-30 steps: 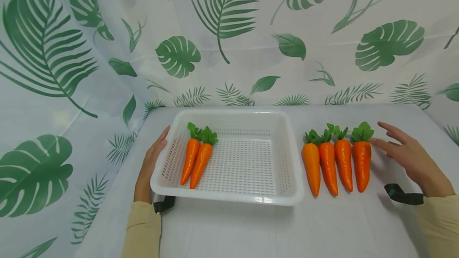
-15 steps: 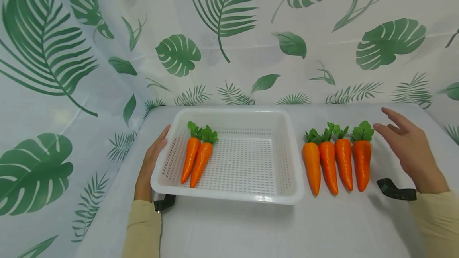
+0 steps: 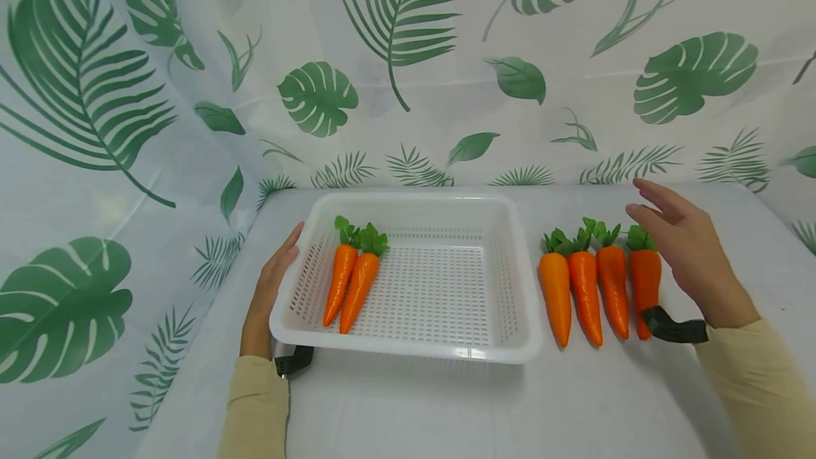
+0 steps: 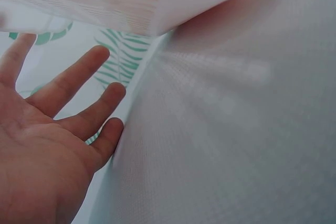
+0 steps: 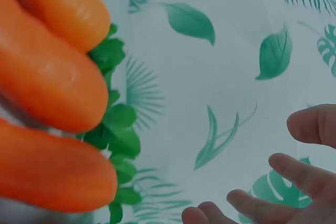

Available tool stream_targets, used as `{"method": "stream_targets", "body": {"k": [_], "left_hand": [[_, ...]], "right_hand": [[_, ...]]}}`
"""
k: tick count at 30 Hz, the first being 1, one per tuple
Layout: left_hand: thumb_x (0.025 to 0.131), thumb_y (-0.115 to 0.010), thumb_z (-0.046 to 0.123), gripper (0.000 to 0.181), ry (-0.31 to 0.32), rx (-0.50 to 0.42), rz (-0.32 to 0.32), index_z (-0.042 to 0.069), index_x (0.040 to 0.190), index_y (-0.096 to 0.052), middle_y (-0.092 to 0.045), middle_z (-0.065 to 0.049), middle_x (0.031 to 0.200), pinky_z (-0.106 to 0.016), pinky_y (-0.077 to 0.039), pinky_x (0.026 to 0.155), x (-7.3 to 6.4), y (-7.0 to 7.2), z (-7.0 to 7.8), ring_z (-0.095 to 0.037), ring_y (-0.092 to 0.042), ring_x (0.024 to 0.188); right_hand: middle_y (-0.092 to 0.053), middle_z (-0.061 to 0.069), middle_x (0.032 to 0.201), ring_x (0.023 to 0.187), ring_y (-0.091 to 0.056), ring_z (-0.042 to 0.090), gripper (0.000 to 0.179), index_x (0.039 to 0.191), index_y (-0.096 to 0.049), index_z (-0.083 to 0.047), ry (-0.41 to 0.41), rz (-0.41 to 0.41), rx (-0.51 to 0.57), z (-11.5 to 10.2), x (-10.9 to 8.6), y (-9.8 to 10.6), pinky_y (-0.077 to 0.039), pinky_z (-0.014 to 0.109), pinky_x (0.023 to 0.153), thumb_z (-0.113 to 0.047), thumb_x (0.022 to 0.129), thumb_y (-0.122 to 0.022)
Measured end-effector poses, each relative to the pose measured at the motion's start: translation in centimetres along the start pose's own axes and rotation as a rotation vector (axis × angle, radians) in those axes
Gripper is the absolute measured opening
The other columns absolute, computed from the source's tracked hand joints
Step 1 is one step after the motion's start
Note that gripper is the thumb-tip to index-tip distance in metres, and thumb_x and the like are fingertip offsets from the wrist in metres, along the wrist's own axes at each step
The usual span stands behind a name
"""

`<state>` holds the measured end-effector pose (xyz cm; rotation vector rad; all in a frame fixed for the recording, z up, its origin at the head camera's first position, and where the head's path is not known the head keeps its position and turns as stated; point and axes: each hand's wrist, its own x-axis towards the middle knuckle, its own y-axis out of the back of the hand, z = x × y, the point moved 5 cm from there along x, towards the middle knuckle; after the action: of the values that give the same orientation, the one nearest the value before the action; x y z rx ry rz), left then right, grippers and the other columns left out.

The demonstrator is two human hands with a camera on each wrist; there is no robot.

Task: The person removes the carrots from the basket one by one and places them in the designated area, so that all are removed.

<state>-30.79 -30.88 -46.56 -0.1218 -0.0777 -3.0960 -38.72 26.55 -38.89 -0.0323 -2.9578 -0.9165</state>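
At left, the straight-fingered left grip (image 3: 268, 289) seemingly steadies a white basket (image 3: 408, 349) holding two carrots (image 3: 359, 289); at right, the empty, spread right grip (image 3: 698, 252) hovers by four carrots (image 3: 587, 295), lined up perhaps for easy reach.

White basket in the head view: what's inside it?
In the white basket, two orange carrots lie side by side toward the left. The perforated floor directly beneath them is covered.

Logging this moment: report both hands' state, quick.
Left hand: open, beside the white basket.
Right hand: open, holding nothing.
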Motion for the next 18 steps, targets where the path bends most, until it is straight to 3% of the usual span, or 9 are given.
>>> {"method": "stream_targets", "body": {"k": [7,10,13,16,18], "left_hand": [[0.117,-0.037,0.042,0.057,0.001,0.011,0.004,0.028,0.172,-0.029,-0.029,0.008,0.174,-0.022,-0.045,0.109,0.0,0.0,-0.1,-0.023,-0.036,0.152],[0.117,-0.037,0.041,0.057,0.001,0.004,0.0,0.028,0.172,-0.028,-0.03,0.007,0.174,-0.023,-0.046,0.108,0.0,0.0,-0.1,-0.024,-0.037,0.151],[0.117,-0.037,0.04,0.057,0.002,-0.005,-0.004,0.028,0.172,-0.028,-0.03,0.008,0.174,-0.022,-0.045,0.109,0.0,0.1,-0.1,-0.023,-0.035,0.152],[0.117,-0.038,0.04,0.056,0.003,-0.013,-0.005,0.029,0.172,-0.029,-0.03,0.007,0.174,-0.022,-0.044,0.109,0.0,0.1,-0.1,-0.023,-0.035,0.153],[0.117,-0.038,0.04,0.056,0.001,-0.015,-0.004,0.029,0.172,-0.029,-0.03,0.007,0.174,-0.022,-0.044,0.109,0.0,0.1,-0.2,-0.023,-0.035,0.152]], "right_hand": [[-0.027,0.027,0.171,0.143,-0.038,0.058,0.069,0.171,-0.025,-0.011,0.056,-0.058,0.012,-2.3,0.0,-1.5,-0.033,0.08,0.109,-0.043,0.114,-0.045],[-0.035,0.027,0.168,0.134,-0.05,0.046,0.067,0.17,-0.029,-0.011,0.07,-0.073,0.013,-3.3,0.2,-2.1,-0.038,0.076,0.109,-0.043,0.114,-0.046],[-0.041,0.026,0.165,0.132,-0.053,0.041,0.066,0.17,-0.032,-0.012,0.09,-0.094,0.021,-4.6,0.2,-2.9,-0.041,0.073,0.109,-0.044,0.114,-0.046],[-0.045,0.023,0.163,0.135,-0.053,0.043,0.064,0.169,-0.035,-0.014,0.123,-0.121,0.018,-5.9,0.2,-3.6,-0.05,0.053,0.109,-0.043,0.114,-0.047],[-0.047,0.022,0.162,0.135,-0.054,0.044,0.063,0.168,-0.037,-0.014,0.154,-0.135,0.019,-6.8,0.2,-4.0,-0.055,0.036,0.103,-0.042,0.113,-0.049]]}}
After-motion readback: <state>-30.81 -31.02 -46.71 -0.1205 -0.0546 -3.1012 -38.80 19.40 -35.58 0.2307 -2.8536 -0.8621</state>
